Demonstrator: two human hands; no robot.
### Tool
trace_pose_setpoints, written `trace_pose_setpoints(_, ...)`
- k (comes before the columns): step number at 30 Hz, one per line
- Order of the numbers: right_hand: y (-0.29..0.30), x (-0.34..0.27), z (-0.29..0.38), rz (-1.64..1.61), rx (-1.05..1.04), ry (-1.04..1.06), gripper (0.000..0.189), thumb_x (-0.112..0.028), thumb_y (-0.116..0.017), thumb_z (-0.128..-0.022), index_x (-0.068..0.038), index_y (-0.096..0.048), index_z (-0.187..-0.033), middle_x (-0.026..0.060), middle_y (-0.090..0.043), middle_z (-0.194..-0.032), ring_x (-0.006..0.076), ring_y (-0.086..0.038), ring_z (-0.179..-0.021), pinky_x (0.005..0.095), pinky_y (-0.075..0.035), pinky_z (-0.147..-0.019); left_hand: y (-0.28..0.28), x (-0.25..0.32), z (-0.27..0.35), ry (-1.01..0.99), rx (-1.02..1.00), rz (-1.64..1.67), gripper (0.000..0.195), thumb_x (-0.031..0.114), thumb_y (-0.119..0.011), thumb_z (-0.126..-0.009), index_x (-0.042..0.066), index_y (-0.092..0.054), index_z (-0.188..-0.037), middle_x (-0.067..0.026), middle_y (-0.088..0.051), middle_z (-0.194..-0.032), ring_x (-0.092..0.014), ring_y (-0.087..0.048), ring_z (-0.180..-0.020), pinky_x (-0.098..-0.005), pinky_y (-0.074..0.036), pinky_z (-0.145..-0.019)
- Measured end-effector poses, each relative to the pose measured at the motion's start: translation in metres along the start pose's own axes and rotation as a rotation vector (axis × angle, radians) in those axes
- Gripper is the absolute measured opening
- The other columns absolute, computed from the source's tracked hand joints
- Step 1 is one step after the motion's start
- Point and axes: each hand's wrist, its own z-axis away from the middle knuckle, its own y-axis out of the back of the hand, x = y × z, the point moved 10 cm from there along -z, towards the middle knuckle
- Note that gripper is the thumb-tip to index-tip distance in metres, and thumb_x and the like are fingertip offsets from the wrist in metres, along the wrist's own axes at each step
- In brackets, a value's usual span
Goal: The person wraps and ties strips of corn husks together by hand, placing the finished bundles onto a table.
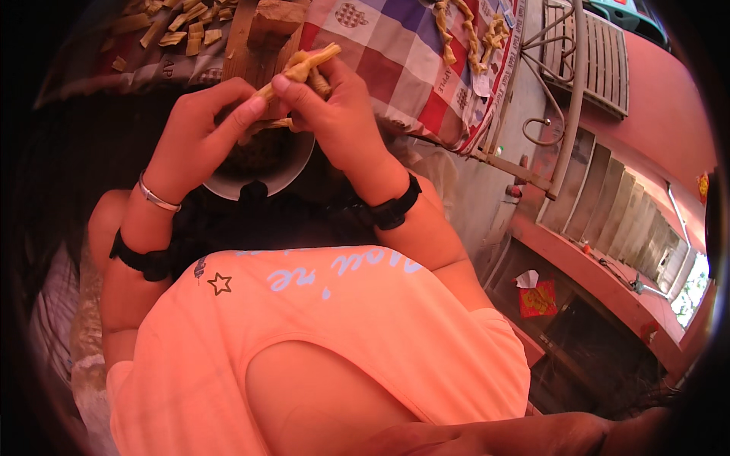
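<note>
A twisted pale-yellow strip (pixel 312 64), dried and fibrous-looking, is held between both my hands. My left hand (pixel 199 128) pinches its lower end between thumb and forefinger. Higher up, my right hand (pixel 336 108) grips the knotted part, and its thumb presses on the strip. Another thin piece (pixel 275 123) of the same stuff shows below my fingers; whether it joins the held strip I cannot tell. Beneath my hands a round bowl (pixel 279 186) with a pale rim sits between my legs, its contents dark and hard to make out.
Short cut yellowish pieces (pixel 194 39) lie on the far left cloth beside a wooden board (pixel 242 45). Several long twisted strips (pixel 470 34) rest on the checked cloth (pixel 393 65) at right. A metal frame (pixel 572 102) stands beyond the table edge, with stairs (pixel 604 188) further right.
</note>
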Motion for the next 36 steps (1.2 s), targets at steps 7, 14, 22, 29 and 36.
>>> trace_pose_setpoints(7, 0.011, 0.004, -0.014, -0.043, 0.047, 0.033, 0.023, -0.013, -0.074, -0.084, -0.003, -0.058, -0.097, -0.0016, -0.060, -0.085, 0.0038, -0.055, -0.077, 0.0202, -0.046, -0.063, 0.022, -0.014, -0.009, 0.006, 0.061, -0.062, 0.022, 0.020, -0.063, -0.095, -0.002, -0.065, -0.093, -0.0021, -0.062, -0.071, -0.006, -0.055, -0.068, -0.0225, -0.044, -0.061)
trace_pose_setpoints(14, 0.017, 0.013, -0.027, 0.177, 0.119, 0.151, 0.020, -0.017, -0.073, -0.085, -0.005, -0.059, -0.094, -0.0010, -0.062, -0.076, 0.0053, -0.056, -0.069, 0.0216, -0.046, -0.058, 0.041, -0.022, -0.014, 0.027, 0.257, -0.152, 0.020, 0.021, -0.065, -0.093, 0.001, -0.063, -0.095, -0.0012, -0.062, -0.071, -0.006, -0.055, -0.066, -0.0250, -0.045, -0.059)
trace_pose_setpoints(22, 0.020, 0.004, -0.020, 0.438, 0.184, 0.180, 0.018, -0.015, -0.072, -0.082, -0.002, -0.059, -0.084, 0.0006, -0.061, -0.070, 0.0055, -0.053, -0.064, 0.0233, -0.044, -0.057, 0.047, -0.062, -0.009, 0.280, 0.285, 0.285, 0.025, 0.021, -0.053, -0.098, 0.000, -0.063, -0.107, 0.0010, -0.057, -0.079, -0.011, -0.050, -0.066, -0.0257, -0.044, -0.064)
trace_pose_setpoints(29, -0.022, 0.006, 0.014, 0.582, -0.423, 0.037, 0.031, -0.027, -0.079, -0.082, -0.002, -0.065, -0.095, -0.0006, -0.064, -0.077, 0.0063, -0.057, -0.071, 0.0222, -0.046, -0.065, 0.025, -0.029, 0.013, 0.194, 0.042, 0.884, 0.044, 0.022, -0.034, -0.100, -0.006, -0.054, -0.127, -0.0062, -0.059, -0.095, -0.012, -0.054, -0.079, -0.0274, -0.046, -0.079)
trace_pose_setpoints(36, -0.016, 0.004, 0.011, 0.218, -0.231, 0.004, 0.038, -0.024, -0.078, -0.084, 0.001, -0.063, -0.108, 0.0033, -0.066, -0.092, 0.0079, -0.061, -0.084, 0.0223, -0.050, -0.071, 0.010, -0.025, 0.022, 0.235, 0.007, 0.598, 0.032, 0.020, -0.052, -0.099, -0.003, -0.059, -0.120, -0.0016, -0.059, -0.090, -0.007, -0.054, -0.077, -0.0225, -0.046, -0.072)
